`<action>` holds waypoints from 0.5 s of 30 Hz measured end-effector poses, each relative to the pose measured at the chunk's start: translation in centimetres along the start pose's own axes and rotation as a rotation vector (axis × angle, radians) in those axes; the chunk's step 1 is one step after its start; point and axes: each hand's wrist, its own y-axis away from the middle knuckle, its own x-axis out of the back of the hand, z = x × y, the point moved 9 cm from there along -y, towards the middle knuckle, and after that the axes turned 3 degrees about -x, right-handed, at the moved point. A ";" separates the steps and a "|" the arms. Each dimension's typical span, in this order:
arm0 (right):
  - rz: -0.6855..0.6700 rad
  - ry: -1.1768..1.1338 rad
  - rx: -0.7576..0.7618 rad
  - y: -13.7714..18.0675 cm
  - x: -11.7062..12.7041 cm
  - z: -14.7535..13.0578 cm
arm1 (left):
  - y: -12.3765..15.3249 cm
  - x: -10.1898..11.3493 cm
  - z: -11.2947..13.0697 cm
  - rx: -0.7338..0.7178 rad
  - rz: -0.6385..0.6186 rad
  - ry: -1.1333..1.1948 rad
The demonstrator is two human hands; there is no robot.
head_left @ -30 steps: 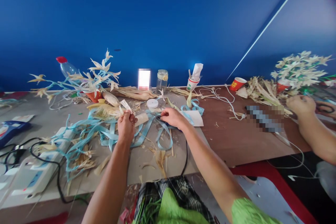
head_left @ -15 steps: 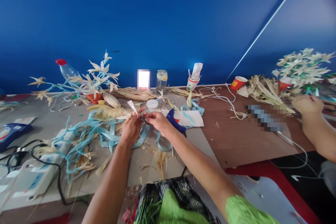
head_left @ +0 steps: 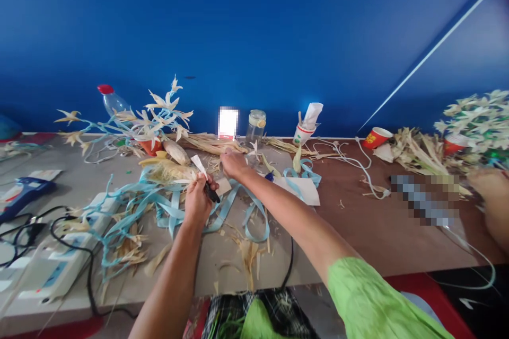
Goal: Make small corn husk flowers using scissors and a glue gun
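My left hand [head_left: 198, 200] is closed on a pale pointed husk strip [head_left: 198, 163] and a short dark stick [head_left: 211, 192], held over a tangle of light blue ribbon [head_left: 167, 206]. My right hand [head_left: 234, 162] reaches farther back, knuckles up, among dry husks [head_left: 207, 143] near a glass jar [head_left: 255, 125]. Its fingers are hidden, so I cannot see whether it holds anything. A bit of a blue glue gun [head_left: 270, 176] shows behind my right forearm, on white paper [head_left: 308, 192].
A blue branch with husk flowers [head_left: 159, 111], a red-capped bottle [head_left: 112, 100], a paper cup with tissue [head_left: 304, 130] and a red cup [head_left: 376, 137] line the back. A power strip [head_left: 47, 270] and cables lie left. Another person's arm [head_left: 493, 196] is at the right edge.
My right hand left the left hand and reached back toward the jar. The left hand now holds the dark stick together with the husk strip. The view shifted left.
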 end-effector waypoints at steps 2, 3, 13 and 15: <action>-0.028 0.025 -0.004 -1.3 -0.8 -0.7 | 0.1 0.0 0.0 -0.001 0.002 -0.003; -0.038 0.038 -0.003 -1.8 -1.1 -1.0 | 0.1 0.0 -0.1 0.001 0.002 -0.003; 0.061 0.005 0.025 -3.2 0.3 -0.7 | 0.0 0.5 -0.5 0.026 0.018 0.000; 0.174 -0.198 -0.093 -3.3 2.4 1.6 | 0.0 0.6 -0.6 0.027 0.029 0.007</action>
